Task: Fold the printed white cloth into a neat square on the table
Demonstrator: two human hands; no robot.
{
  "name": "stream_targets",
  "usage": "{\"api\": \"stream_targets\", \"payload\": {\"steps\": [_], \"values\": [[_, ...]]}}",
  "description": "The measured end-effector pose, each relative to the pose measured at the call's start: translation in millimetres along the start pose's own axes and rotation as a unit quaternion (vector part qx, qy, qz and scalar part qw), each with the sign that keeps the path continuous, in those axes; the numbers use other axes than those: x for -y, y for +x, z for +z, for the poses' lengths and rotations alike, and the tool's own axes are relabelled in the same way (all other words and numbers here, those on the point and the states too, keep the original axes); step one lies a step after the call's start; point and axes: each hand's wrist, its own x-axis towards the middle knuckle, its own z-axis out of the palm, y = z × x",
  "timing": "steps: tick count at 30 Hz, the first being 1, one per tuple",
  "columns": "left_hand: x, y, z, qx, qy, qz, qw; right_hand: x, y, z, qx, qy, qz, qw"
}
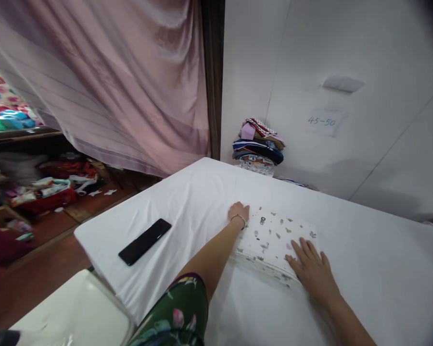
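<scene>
A folded white cloth with small grey-green prints [270, 235] lies on the white-covered table [187, 202]. At its far left corner is my left hand [238, 211], with a bracelet on the wrist; its fingers are curled down and what they may hold is hidden. My right hand [312, 269] rests palm down on the near right part of the cloth, its fingers spread. Several layers show along the cloth's near edge.
A black phone [145, 241] lies on the table's left side. Folded clothes [258, 144] are stacked beyond the far edge, against a white wall [321, 57]. A pink curtain [147, 86] hangs at the back left; a white stool [72, 312] stands at the near left.
</scene>
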Motion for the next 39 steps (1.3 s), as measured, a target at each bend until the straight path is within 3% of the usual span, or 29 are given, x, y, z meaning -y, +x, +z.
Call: {"api": "stream_targets", "payload": {"steps": [13,18,20,22,24,26,29,35,39], "values": [[1.3,-0.1,5.7,-0.014,0.000,0.013,1.000,0.5,1.2,-3.5,0.006,0.003,-0.003,1.000],[-1.6,-1.3,-1.8,-0.003,-0.019,0.010,1.000,-0.5,1.1,-3.2,0.011,-0.009,-0.006,1.000],[-1.9,-12.1,-4.8,-0.009,-0.020,0.045,0.999,0.0,0.9,-3.3,0.009,-0.007,-0.005,1.000],[1.5,-30.6,-4.4,-0.007,-0.002,0.133,0.991,0.8,0.9,-3.9,0.012,0.006,0.003,1.000],[8.8,-52.0,-0.7,0.025,0.036,0.230,0.972,1.5,1.1,-4.6,0.019,0.020,0.018,0.999],[17.9,-69.9,3.8,0.071,0.068,0.274,0.957,2.0,1.6,-5.0,0.026,0.026,0.023,0.999],[27.4,-82.3,7.6,0.102,0.085,0.283,0.950,2.3,1.9,-5.1,0.027,0.028,0.021,0.999],[28.0,-79.6,7.6,0.093,0.080,0.282,0.951,0.2,1.2,-6.3,0.045,0.024,0.019,0.998],[28.2,-79.9,10.7,0.090,0.088,0.289,0.949,4.6,9.8,-18.5,0.079,0.017,0.037,0.996]]}}
